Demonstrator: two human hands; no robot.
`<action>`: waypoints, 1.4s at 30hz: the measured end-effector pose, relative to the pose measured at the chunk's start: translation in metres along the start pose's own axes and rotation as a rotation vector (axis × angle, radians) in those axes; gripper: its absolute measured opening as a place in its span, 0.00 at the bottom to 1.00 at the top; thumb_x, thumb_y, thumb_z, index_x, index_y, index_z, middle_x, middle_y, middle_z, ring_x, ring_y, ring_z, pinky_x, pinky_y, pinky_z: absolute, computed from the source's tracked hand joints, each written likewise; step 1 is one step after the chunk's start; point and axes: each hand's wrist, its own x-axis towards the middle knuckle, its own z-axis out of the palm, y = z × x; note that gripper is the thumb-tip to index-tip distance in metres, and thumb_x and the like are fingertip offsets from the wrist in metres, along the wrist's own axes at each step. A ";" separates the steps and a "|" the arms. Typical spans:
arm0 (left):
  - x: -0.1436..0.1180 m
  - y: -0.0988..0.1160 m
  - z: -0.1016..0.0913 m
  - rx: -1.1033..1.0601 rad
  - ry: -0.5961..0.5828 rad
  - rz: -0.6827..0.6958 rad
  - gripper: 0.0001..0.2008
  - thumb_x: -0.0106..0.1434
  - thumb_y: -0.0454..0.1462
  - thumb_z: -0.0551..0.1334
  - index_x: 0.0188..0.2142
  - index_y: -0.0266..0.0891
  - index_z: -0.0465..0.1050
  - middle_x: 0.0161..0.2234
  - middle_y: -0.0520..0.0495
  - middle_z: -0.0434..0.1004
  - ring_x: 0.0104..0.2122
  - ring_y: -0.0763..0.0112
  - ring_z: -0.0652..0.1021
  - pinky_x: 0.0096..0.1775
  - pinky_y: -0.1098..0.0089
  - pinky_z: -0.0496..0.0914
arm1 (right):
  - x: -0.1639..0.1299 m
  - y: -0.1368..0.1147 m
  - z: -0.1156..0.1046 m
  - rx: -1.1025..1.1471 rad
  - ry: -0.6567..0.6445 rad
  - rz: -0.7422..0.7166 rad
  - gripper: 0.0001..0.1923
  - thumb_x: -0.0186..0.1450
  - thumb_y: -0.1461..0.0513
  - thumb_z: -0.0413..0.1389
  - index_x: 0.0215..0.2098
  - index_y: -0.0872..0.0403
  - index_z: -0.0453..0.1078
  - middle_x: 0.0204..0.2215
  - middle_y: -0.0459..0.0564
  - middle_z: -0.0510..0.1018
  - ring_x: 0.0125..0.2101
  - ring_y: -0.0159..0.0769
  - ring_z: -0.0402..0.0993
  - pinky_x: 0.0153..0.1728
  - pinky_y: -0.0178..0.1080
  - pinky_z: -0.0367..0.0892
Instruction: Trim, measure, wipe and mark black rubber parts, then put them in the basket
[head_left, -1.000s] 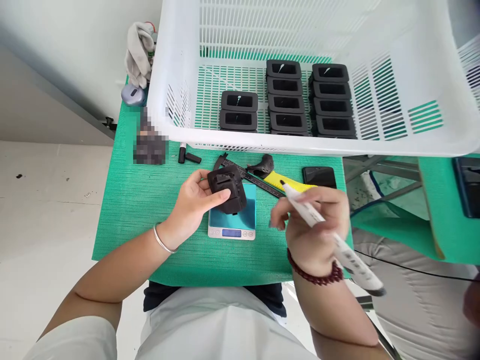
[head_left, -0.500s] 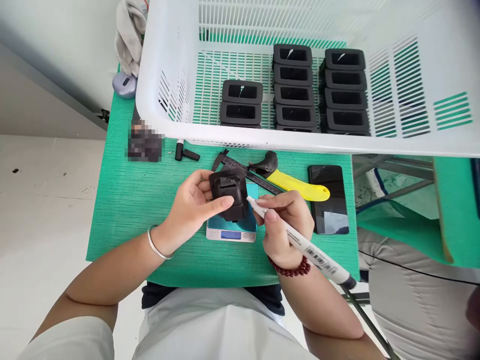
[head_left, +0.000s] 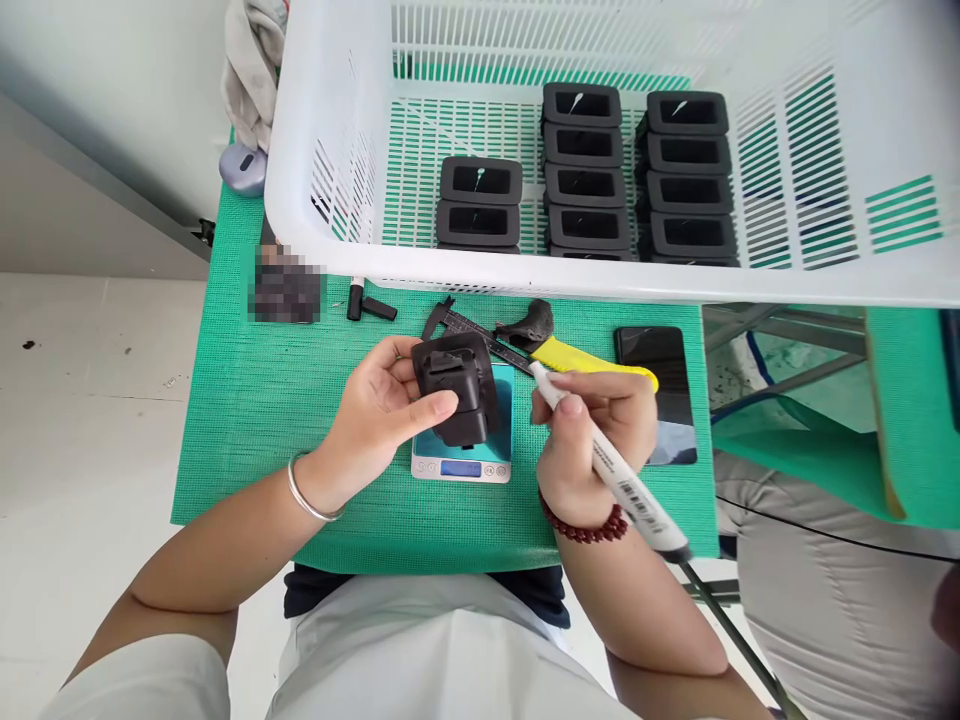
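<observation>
My left hand (head_left: 379, 410) grips a black plastic housing (head_left: 456, 385) and holds it just above a small digital scale (head_left: 463, 455) with a teal platform. My right hand (head_left: 592, 430) is closed around a white marker pen (head_left: 607, 462). The pen's tip points up and left, a short gap to the right of the black housing. A silver bangle circles my left wrist and a dark red bead bracelet my right.
A big white slotted basket (head_left: 315, 200) at the back holds several black housings (head_left: 585, 185) in rows. A caliper (head_left: 480, 335), a yellow-handled tool (head_left: 581, 357), a phone (head_left: 660, 365), a black pen cap (head_left: 371, 305) and a grey cloth (head_left: 251, 70) lie on the green mat (head_left: 255, 420).
My right hand came down and left with the pen until its tip met the black housing, then drew back slightly to the right. My left hand kept the housing over the scale.
</observation>
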 end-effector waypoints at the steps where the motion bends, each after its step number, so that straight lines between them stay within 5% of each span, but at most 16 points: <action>1: 0.000 0.001 0.000 -0.016 0.015 0.015 0.23 0.48 0.42 0.76 0.38 0.41 0.68 0.36 0.50 0.78 0.35 0.71 0.80 0.34 0.72 0.76 | 0.002 -0.001 0.001 0.005 -0.011 -0.033 0.05 0.68 0.58 0.54 0.42 0.49 0.68 0.25 0.43 0.74 0.22 0.32 0.70 0.23 0.38 0.66; 7: 0.001 0.004 0.002 -0.068 0.073 0.060 0.22 0.48 0.43 0.76 0.36 0.40 0.67 0.34 0.53 0.72 0.35 0.74 0.75 0.38 0.73 0.72 | 0.006 -0.003 0.004 0.000 -0.197 -0.166 0.12 0.65 0.65 0.57 0.47 0.46 0.70 0.38 0.46 0.79 0.34 0.36 0.77 0.36 0.42 0.74; 13: 0.000 0.002 0.001 -0.010 0.012 -0.006 0.20 0.49 0.43 0.75 0.38 0.40 0.71 0.33 0.52 0.73 0.35 0.72 0.75 0.35 0.72 0.72 | 0.004 0.000 0.006 0.100 -0.065 -0.114 0.15 0.61 0.69 0.60 0.44 0.46 0.70 0.39 0.44 0.80 0.38 0.36 0.78 0.38 0.41 0.75; 18: -0.002 -0.001 -0.002 0.187 -0.158 -0.010 0.23 0.50 0.40 0.75 0.46 0.42 0.76 0.41 0.46 0.79 0.40 0.65 0.79 0.39 0.69 0.75 | 0.010 0.002 0.004 0.120 0.061 -0.137 0.14 0.66 0.66 0.57 0.49 0.44 0.71 0.36 0.45 0.80 0.34 0.35 0.79 0.35 0.41 0.74; 23: -0.001 -0.003 -0.002 0.126 -0.078 0.055 0.22 0.51 0.38 0.74 0.47 0.45 0.78 0.45 0.47 0.80 0.44 0.65 0.79 0.44 0.68 0.75 | 0.014 0.001 -0.003 0.025 0.178 -0.269 0.13 0.69 0.56 0.55 0.49 0.44 0.75 0.34 0.47 0.80 0.29 0.37 0.76 0.27 0.43 0.71; 27: -0.001 -0.003 -0.002 0.075 -0.032 0.046 0.22 0.52 0.38 0.74 0.48 0.46 0.77 0.47 0.47 0.80 0.46 0.63 0.78 0.46 0.66 0.75 | 0.013 0.000 -0.004 0.043 0.141 -0.288 0.08 0.68 0.59 0.55 0.39 0.46 0.78 0.25 0.45 0.78 0.21 0.33 0.69 0.21 0.41 0.65; 36: -0.002 -0.005 -0.003 0.098 -0.074 0.062 0.22 0.54 0.36 0.73 0.49 0.47 0.77 0.48 0.49 0.79 0.47 0.67 0.78 0.48 0.69 0.74 | 0.012 -0.001 -0.002 0.039 0.057 -0.254 0.06 0.67 0.61 0.56 0.37 0.49 0.76 0.25 0.44 0.78 0.21 0.32 0.70 0.22 0.39 0.65; 42: -0.001 -0.006 -0.001 0.097 -0.051 0.017 0.23 0.52 0.38 0.74 0.48 0.46 0.76 0.47 0.47 0.79 0.47 0.63 0.77 0.49 0.63 0.74 | 0.012 -0.002 -0.004 -0.138 0.031 -0.306 0.08 0.63 0.67 0.58 0.38 0.49 0.75 0.26 0.44 0.79 0.22 0.31 0.71 0.24 0.38 0.68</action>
